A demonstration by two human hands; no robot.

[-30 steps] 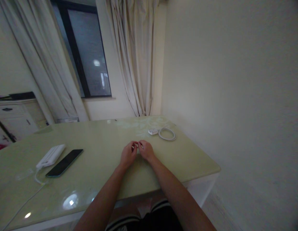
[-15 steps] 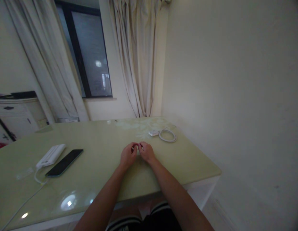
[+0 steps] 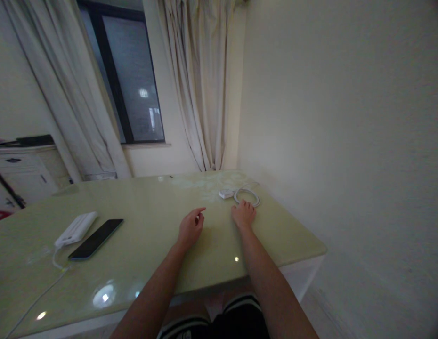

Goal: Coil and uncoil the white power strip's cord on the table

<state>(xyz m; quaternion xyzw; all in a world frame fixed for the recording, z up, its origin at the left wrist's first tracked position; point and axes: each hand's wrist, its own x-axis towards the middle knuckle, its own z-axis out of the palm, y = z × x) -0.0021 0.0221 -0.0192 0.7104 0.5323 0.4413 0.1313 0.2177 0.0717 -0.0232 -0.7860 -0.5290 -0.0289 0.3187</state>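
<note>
From the head view, at two o'clock from the left hand [image 3: 190, 229], a round coil of thin white cable [image 3: 258, 201] lies on the glossy pale-green tabletop [image 3: 151, 200]. It sits at twelve o'clock from the right hand [image 3: 244, 215], whose slightly spread fingers overlap the coil's near edge; whether they grip it, I cannot tell. At eleven o'clock from that hand, just beside the coil, lies a small white blocky plastic charger [image 3: 225, 193]. The left hand is half curled, its index finger stretched forward and its thumb below; I cannot tell whether anything is between them. Well apart, at nine o'clock from the left hand, lies a flat black-screened phone [image 3: 95, 239], with a white rectangular power bank [image 3: 77, 228] near it at ten o'clock.
</note>
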